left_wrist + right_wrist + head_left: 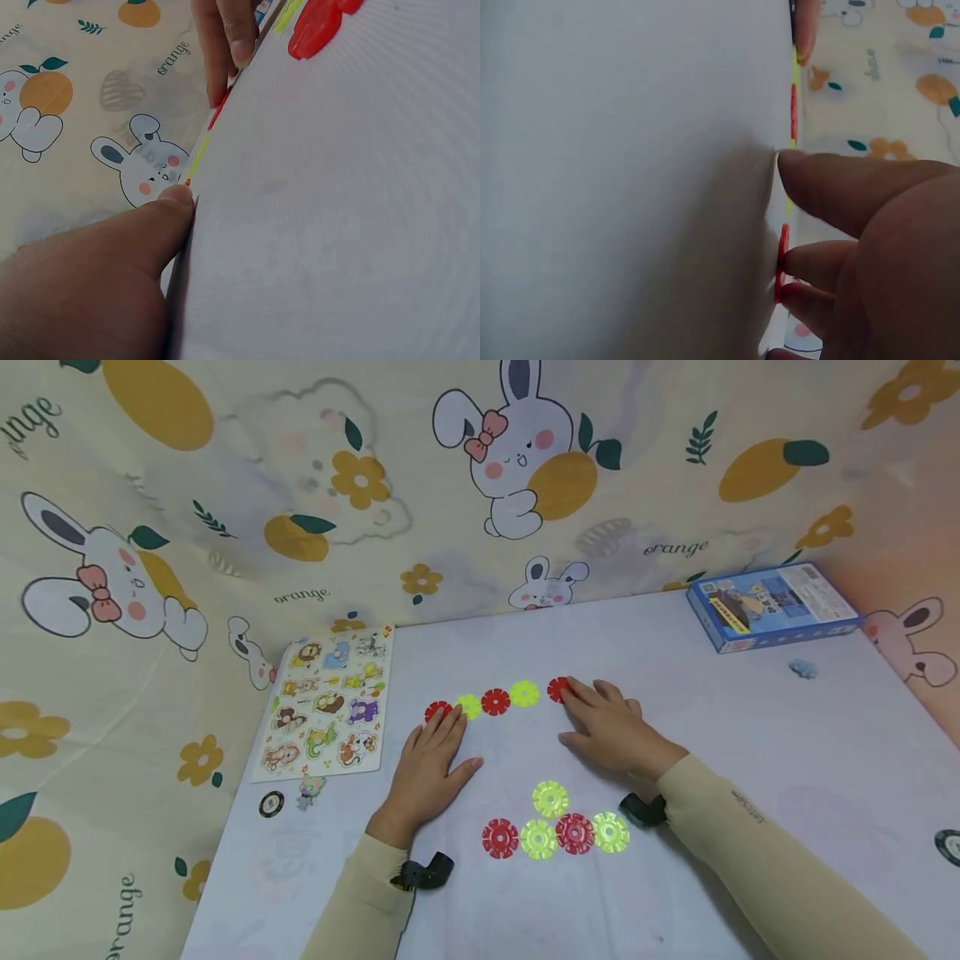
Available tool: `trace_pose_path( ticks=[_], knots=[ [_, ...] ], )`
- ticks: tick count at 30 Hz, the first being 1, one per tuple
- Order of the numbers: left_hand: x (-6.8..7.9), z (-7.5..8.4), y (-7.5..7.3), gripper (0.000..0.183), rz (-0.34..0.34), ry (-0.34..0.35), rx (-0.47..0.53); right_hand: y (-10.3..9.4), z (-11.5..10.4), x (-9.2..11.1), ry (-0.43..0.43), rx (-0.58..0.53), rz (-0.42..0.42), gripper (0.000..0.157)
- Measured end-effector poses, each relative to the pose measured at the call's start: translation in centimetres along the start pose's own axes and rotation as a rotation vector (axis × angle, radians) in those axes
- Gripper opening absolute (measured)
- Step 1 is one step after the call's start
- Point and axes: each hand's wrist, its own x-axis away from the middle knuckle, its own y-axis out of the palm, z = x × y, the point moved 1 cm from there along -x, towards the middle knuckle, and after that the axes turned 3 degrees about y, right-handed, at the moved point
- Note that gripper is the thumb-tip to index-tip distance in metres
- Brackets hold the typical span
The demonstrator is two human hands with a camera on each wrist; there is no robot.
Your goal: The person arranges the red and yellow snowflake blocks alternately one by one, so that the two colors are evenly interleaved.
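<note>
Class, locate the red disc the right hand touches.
In the head view, the red disc ends the far row at right, slightly apart from a yellow-green disc.

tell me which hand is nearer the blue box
Right: the right hand touches the rightmost red disc of the far row, left of the blue box; the left hand is farther left, at that row's other end.

Cream bunny/orange-print backdrop (465,547), wht tbl (780,752), backdrop pinker at R

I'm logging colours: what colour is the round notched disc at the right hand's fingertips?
The notched disc is red, clearest in head view.
</note>
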Motion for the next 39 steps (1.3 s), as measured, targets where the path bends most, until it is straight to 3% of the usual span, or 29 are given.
trace_pose_path(
  ticks=[9,39],
  knots=[
    [0.0,-0.1,0.1,0.076,-0.004,-0.005,-0.002,0.0,-0.6,-1.2,-0.003,0.01,-0.027,0.087],
    [0.0,0.1,-0.1,0.076,0.003,-0.005,-0.003,0.2,-1.1,-1.1,0.022,0.05,-0.03,0.092]
  ],
)
